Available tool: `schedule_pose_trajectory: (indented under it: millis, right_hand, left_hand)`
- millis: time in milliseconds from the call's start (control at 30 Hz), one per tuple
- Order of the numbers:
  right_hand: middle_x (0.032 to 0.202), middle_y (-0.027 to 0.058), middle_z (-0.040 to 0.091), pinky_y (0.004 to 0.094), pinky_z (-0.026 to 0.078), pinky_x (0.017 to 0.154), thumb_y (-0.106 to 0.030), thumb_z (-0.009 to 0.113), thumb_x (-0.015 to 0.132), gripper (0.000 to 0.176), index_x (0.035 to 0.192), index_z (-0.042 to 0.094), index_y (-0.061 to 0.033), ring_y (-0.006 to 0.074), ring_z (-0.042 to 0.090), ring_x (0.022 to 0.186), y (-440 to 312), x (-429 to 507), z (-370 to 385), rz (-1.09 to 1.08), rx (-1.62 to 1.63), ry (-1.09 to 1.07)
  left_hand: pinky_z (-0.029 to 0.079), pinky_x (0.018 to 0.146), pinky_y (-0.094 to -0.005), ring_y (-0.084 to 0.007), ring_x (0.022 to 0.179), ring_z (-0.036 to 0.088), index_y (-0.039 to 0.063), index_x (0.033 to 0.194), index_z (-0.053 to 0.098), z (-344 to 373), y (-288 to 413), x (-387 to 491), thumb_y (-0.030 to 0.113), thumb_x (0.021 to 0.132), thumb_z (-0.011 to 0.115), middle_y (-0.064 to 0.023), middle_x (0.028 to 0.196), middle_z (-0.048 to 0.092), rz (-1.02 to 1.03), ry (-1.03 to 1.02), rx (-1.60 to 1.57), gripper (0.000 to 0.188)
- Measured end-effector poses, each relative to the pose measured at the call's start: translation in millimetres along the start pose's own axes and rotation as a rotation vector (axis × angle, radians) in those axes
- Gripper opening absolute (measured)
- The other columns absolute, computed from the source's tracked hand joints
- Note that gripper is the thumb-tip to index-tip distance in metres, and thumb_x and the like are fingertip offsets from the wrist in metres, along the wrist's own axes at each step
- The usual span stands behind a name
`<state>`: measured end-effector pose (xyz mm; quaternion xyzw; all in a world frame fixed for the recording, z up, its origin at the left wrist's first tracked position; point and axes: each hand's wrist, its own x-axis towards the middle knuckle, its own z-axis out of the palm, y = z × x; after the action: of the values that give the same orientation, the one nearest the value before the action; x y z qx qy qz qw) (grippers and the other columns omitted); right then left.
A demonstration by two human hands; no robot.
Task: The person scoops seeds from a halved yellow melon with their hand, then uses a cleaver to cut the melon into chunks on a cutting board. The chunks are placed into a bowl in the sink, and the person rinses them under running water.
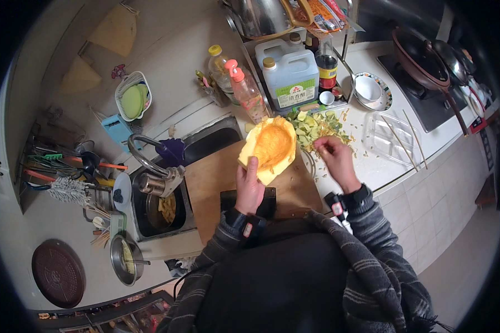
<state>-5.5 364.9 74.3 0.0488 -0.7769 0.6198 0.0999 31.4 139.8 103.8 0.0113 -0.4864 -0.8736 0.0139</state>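
Note:
My left hand [250, 187] holds a peeled, hollowed piece of pumpkin [272, 150] above a wooden cutting board [210, 183]. Its orange hollow faces up, with stringy flesh inside. My right hand [335, 156] is to the right of the pumpkin, fingers curled together, over the edge of a heap of peelings, pulp and seeds [312, 125]. Whether those fingers pinch anything is too small to tell. Partly hidden by my left wrist, a dark flat blade, apparently a cleaver [270, 202], lies on the board. Pumpkin pieces [166, 209] sit in a bowl in the sink [139, 224].
A faucet [150, 166] arches over the sink. Behind the board stand a pink pump bottle [246, 89] and a vinegar jug [291, 79]. On the right are a clear plastic tray [385, 139] with chopsticks [414, 139], and a pan [421, 58] on the stove. A steel bowl [126, 260] stands left.

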Motion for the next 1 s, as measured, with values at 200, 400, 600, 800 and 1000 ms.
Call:
schedule_pose_trajectory:
  millis: [200,400,600,800,1000]
  right_hand:
    - [0.095,0.009,0.061,0.0389,0.043,0.083,-0.029,0.069,0.079,0.033,0.103,0.066,-0.0079,0.0299,0.054,0.09,-63,-12,30,-0.624,-0.278,-0.181]
    - [0.087,0.0069,0.058,0.0404,0.041,0.076,-0.046,0.067,0.077,0.04,0.09,0.063,-0.0086,0.0287,0.053,0.085,-59,-12,55,-0.709,-0.406,-0.128]
    - [0.075,0.0073,0.053,0.0393,0.043,0.064,-0.037,0.066,0.078,0.03,0.077,0.056,-0.0095,0.0286,0.053,0.073,-50,-10,64,-0.741,-0.33,-0.084]
    - [0.072,0.0094,0.052,0.0389,0.044,0.058,-0.024,0.064,0.078,0.02,0.073,0.052,-0.0086,0.03,0.053,0.069,-47,4,63,-0.657,-0.303,-0.249]
    - [0.073,0.0103,0.053,0.0409,0.043,0.062,-0.022,0.061,0.079,0.019,0.072,0.051,-0.0071,0.0311,0.053,0.071,-48,12,57,-0.652,-0.288,-0.244]
  left_hand:
    - [0.049,0.09,-0.0297,-0.0158,0.108,0.056,0.0,0.127,0.045,2,-11,3,0.018,0.097,0.053,-0.0085,0.122,0.055,0.015,-0.023,-0.016,0.035]
    - [0.049,0.086,-0.0274,-0.0127,0.102,0.057,0.001,0.123,0.048,10,-9,-5,0.019,0.098,0.053,-0.0069,0.115,0.056,-0.016,0.013,-0.041,0.032]
    - [0.049,0.082,-0.0263,-0.0105,0.096,0.057,0.002,0.121,0.05,16,-9,-2,0.022,0.098,0.052,-0.0048,0.111,0.057,-0.069,0.057,-0.054,0.031]
    - [0.048,0.078,-0.0241,-0.009,0.091,0.057,0.002,0.117,0.053,16,-13,-2,0.022,0.098,0.053,-0.0029,0.104,0.059,-0.075,0.111,-0.045,0.028]
    - [0.046,0.074,-0.0214,-0.0065,0.086,0.056,0.001,0.113,0.056,23,-19,11,0.02,0.097,0.056,0.0002,0.096,0.061,-0.009,0.104,0.063,0.025]
